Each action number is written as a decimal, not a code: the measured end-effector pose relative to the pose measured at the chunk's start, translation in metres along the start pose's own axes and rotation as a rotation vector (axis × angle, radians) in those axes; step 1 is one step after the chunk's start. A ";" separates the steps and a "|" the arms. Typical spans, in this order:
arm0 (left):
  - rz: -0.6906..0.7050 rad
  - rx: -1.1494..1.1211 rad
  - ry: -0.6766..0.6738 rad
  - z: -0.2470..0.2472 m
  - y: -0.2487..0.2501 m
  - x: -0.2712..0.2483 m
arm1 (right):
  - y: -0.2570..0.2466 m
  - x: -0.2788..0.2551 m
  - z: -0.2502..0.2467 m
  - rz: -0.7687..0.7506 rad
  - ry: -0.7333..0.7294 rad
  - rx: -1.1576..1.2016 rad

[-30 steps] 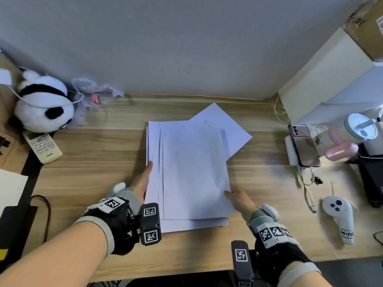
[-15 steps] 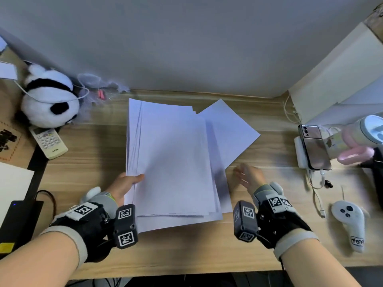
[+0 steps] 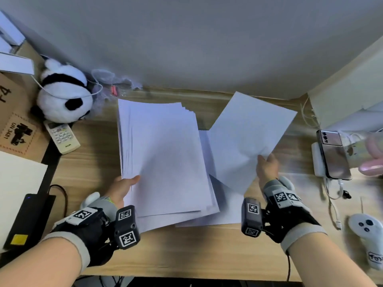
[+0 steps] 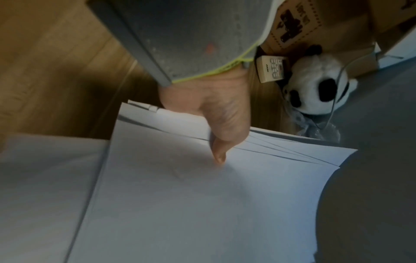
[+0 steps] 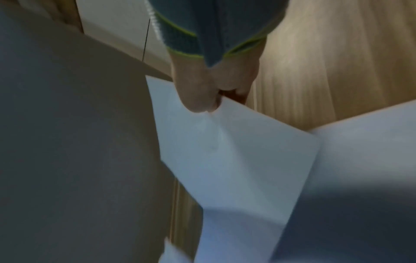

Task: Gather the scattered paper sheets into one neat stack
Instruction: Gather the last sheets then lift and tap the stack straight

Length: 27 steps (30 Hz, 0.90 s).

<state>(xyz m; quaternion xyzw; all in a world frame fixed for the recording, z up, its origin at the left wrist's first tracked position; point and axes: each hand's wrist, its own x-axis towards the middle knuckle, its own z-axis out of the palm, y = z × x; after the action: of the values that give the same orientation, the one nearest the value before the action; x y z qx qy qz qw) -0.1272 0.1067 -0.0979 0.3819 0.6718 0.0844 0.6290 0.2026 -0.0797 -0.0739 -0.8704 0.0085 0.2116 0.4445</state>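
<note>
Wooden desk (image 3: 87, 168) carries everything, its back edge against a grey wall (image 3: 186, 38). Over its middle a fanned stack of white sheets (image 3: 165, 158) is raised at its left side, far edges stepped and uneven, with at least one further sheet (image 3: 228, 214) lying flat beneath toward the front edge. To the right a single sheet (image 3: 246, 139) is held up off the desk, tilted, apart from the stack. Near the back left corner sits a panda plush (image 3: 64, 96), a white remote (image 3: 62, 136) just in front of it; toward the right edge lie a phone (image 3: 333, 154) and a white controller (image 3: 365, 226). The left hand (image 3: 122, 188) grips the stack's left edge, thumb (image 4: 219, 151) pressed on the top sheet, the other fingers hidden under the paper. The right hand (image 3: 267, 167) pinches the single sheet at its near right corner, puckering the paper (image 5: 213, 142).
</note>
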 end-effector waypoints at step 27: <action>-0.070 -0.004 -0.040 -0.002 -0.010 -0.012 | 0.031 -0.051 0.032 0.245 -0.418 -0.086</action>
<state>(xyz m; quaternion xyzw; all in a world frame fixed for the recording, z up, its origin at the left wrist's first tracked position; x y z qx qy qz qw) -0.1344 0.0933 -0.0942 0.3586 0.6721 0.0560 0.6455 0.1387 -0.0825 -0.0955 -0.8182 0.0130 0.4396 0.3703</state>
